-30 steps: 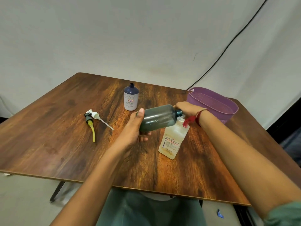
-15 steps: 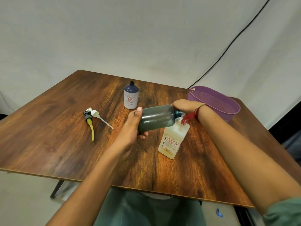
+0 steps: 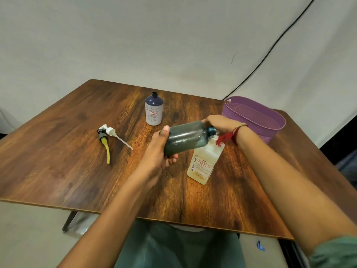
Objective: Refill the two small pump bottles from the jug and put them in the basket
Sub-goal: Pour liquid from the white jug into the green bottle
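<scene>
Above the table [image 3: 58, 161], left of the basket [image 3: 270, 120], the jug [image 3: 185, 139] lies nearly level, its long axis left to right. Its neck points right, over the pale bottle [image 3: 202, 165] standing upright just beneath. The left hand [image 3: 156, 155] clamps thumb and fingers on the base; the right hand [image 3: 222, 123] curls round the neck. Raising the base should start the pour.

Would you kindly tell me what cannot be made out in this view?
Head view only.
Mouth of the white bottle: hidden by the jug and right hand.
Grip of the right hand: fingers hidden behind the jug's neck.
Fine print on the white bottle: too small.
</scene>
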